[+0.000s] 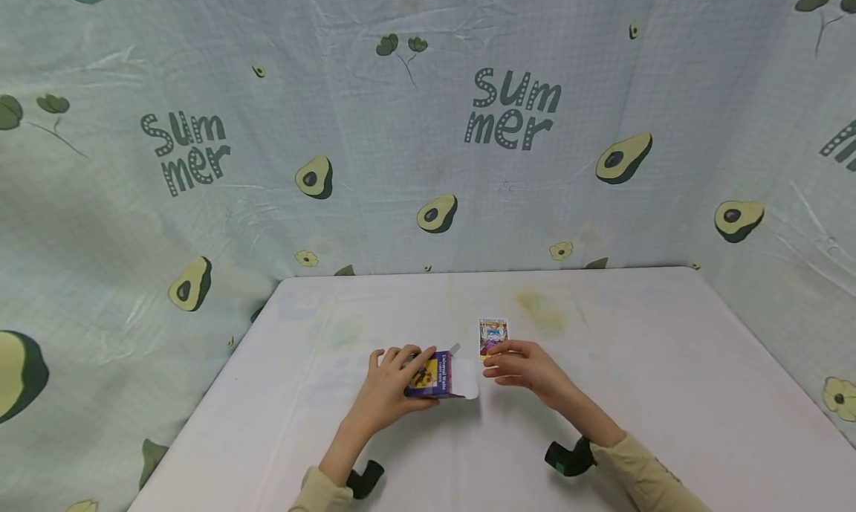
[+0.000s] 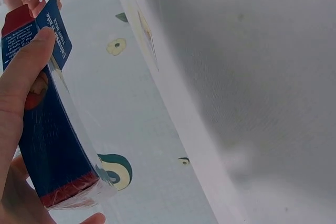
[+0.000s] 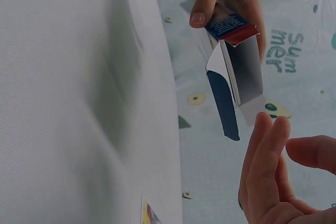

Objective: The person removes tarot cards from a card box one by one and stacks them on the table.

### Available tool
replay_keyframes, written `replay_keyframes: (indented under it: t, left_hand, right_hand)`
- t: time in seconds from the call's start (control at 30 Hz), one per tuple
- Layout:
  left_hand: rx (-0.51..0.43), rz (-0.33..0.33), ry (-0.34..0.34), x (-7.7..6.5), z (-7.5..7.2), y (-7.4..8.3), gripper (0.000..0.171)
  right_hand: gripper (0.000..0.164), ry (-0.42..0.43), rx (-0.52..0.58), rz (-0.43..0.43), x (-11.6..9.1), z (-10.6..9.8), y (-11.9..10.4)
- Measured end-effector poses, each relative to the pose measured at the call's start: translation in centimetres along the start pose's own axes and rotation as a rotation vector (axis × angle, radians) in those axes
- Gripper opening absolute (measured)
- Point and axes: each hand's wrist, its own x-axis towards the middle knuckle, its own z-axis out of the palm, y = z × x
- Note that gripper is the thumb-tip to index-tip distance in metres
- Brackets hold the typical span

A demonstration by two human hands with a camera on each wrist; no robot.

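Note:
My left hand (image 1: 388,393) grips a blue tarot card box (image 1: 428,375), its lettering partly reading "Universal Waite". In the left wrist view, the thumb lies along the side of the box (image 2: 58,135) and clear wrap clings to its lower end. The end of the box facing my right hand is open, its blue flap (image 3: 223,106) folded out. Through that end the right wrist view shows a hollow inside and a pale edge along one wall. My right hand (image 1: 531,371) hovers beside it, fingers extended and empty. A colourful picture card (image 1: 493,332) lies beyond the right fingertips, partly covered by them.
The table wears a white cloth (image 1: 669,348) with a faint yellow stain beyond the card. A curtain (image 1: 374,125) with avocado prints hangs behind the far edge and along both sides. Dark wrist devices (image 1: 570,458) sit at both wrists.

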Motion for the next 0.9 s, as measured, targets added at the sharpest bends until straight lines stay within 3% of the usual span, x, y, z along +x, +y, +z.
replay_keyframes:
  t: [0.33,0.9]
  left_hand:
    - [0.004,0.020,0.010,0.3,0.1,0.5,0.077]
    - [-0.008,0.035,0.006,0.6,0.2,1.3,0.076]
  right_hand:
    - [0.047,-0.058,0.017,0.000,0.3,0.8,0.4]
    - [0.046,-0.052,-0.019,0.033,0.5,1.8,0.8]
